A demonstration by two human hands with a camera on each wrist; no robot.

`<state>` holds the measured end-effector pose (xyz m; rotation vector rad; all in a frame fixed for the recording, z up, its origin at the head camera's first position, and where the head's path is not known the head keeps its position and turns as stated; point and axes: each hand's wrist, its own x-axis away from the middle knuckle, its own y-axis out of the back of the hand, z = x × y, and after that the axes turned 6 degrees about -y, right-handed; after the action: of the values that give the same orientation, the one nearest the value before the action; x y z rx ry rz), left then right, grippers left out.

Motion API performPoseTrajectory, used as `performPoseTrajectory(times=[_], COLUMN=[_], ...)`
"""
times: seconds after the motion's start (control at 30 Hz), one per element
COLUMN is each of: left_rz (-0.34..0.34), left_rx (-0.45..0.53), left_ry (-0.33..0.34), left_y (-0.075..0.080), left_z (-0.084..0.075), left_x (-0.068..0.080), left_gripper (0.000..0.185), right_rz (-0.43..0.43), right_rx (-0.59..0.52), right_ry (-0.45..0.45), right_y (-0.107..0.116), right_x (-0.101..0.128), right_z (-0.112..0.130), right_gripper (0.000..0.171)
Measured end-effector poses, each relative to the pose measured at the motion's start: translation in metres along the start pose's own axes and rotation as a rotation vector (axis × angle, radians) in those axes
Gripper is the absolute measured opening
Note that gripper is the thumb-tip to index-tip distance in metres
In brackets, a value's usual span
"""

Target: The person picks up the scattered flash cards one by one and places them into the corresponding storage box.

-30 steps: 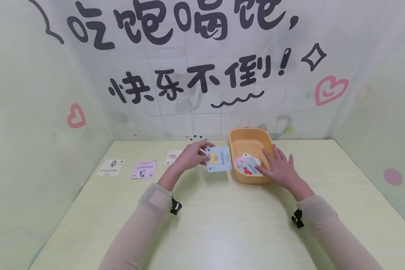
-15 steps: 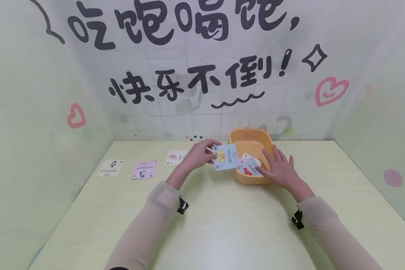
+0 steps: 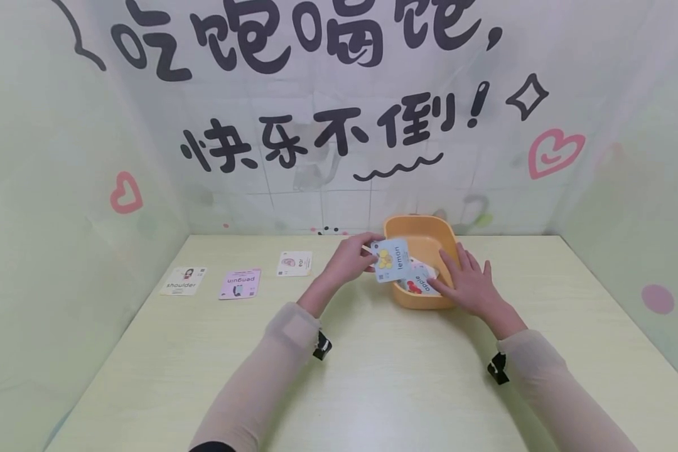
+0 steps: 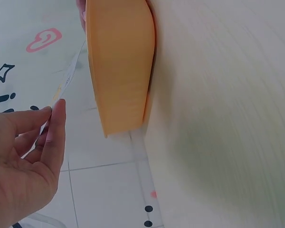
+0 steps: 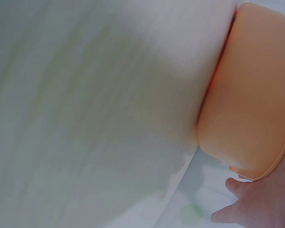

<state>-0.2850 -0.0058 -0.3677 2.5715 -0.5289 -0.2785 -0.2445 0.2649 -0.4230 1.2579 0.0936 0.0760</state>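
Note:
My left hand pinches a blue flash card printed "lemon". The card is tilted and overlaps the left rim of an orange plastic bin. In the left wrist view the card appears nearly edge-on between thumb and fingers, beside the bin's outer wall. Across the bin's right rim my right hand rests with fairly straight, spread fingers, some inside and some outside. Inside the bin lie several cards, an "apple" card on top, partly covered by the lemon card.
To the left on the pale wooden table lie a "shoulder" card, a pink "penguin" card and an "ear" card. A printed cloth wall stands right behind the bin, with side walls left and right.
My left hand has carried the lemon card rightward, from beside the bin to over its left rim, uncovering the ear card. The right hand and the bin stay in place.

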Motion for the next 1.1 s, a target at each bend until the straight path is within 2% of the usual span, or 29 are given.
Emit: performPoseTrajectory(times=[0.3,0.53,0.8,1.1], left_rz=[-0.008,-0.004,0.038,0.060], left_rx=[-0.039,-0.034,-0.141,-0.173], left_ry=[0.032,0.045,0.003,0.008], left_y=[-0.016,-0.023,-0.026,-0.025], left_z=[-0.006,-0.008,-0.004,0.001], left_x=[-0.004,-0.003,-0.003,-0.003], left_gripper=[0.049,0.049,0.040,0.035], right_rz=[0.003,-0.007,-0.022,-0.012], right_rx=[-0.004,0.002,0.014,0.012], right_ry=[-0.015,-0.007,0.008,-0.002], right_y=[0.000,0.000,-0.001,-0.001], right_x=[0.001,0.001,-0.001,0.000], right_z=[0.002,0.001,0.000,0.001], right_gripper=[0.087,0.087,0.086,0.086])
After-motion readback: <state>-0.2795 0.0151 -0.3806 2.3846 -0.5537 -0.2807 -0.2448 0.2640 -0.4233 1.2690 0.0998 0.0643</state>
